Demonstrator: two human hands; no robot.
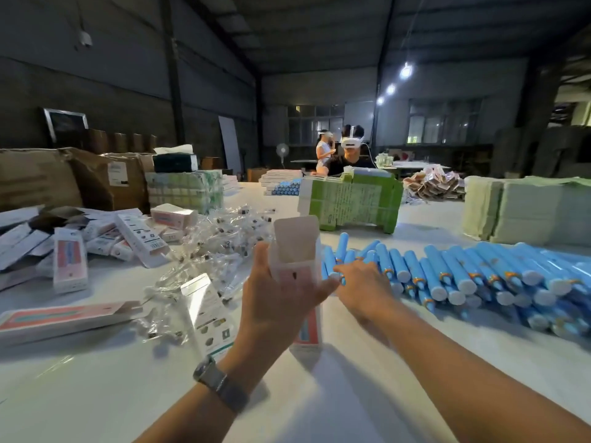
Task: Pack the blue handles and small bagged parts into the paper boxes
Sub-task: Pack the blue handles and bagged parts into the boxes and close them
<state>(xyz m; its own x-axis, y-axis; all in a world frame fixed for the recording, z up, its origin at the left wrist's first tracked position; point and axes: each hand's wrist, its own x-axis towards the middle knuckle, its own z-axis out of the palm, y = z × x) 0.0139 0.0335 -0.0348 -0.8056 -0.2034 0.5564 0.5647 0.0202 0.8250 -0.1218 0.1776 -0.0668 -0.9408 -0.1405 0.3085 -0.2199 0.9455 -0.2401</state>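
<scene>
The left hand (275,302) holds a tall, narrow white-and-pink paper box (295,263) upright above the white bench (319,394), its top flap open, fingers and thumb wrapped around its sides. The right hand (358,279) reaches into the heap of blue cylindrical plastic handles with white end caps (463,276) lying to the right; its fingers curl over one handle at the heap's near left edge. Small clear bagged parts (217,238) lie piled left of the box, beside filled paper boxes (70,266).
</scene>
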